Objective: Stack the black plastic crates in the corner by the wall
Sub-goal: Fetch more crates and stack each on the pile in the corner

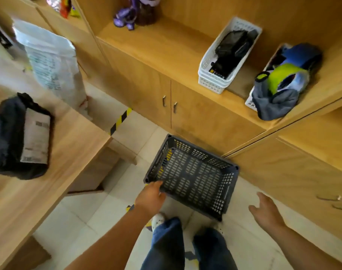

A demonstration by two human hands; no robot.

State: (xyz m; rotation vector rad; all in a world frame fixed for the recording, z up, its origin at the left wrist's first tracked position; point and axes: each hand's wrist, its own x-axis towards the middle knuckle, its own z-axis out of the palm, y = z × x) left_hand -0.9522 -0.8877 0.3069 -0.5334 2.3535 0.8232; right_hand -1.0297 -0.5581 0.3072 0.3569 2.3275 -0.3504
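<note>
Soft, even indoor light — faint shadows, wide-angle bending at the edges, motion blur toward the left side.

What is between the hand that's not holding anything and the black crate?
Only bare white floor tile. In the head view, the right hand hangs open to the side of the black crate, not touching it. The left hand grips the crate's near rim.

Crate [191, 178]: dark matt plastic, perforated walls and base. Cabinet [143, 78]: light wood-grain finish, smooth, satin; door handles [169, 104] brushed metal. Floor [100, 217]: pale tile, smooth, slight gloss. White basket [215, 78]: plastic lattice. Grey cloth [275, 104]: soft, fleecy. Bag [55, 65]: clear glossy plastic film. Trousers [166, 244]: blue denim.
</note>
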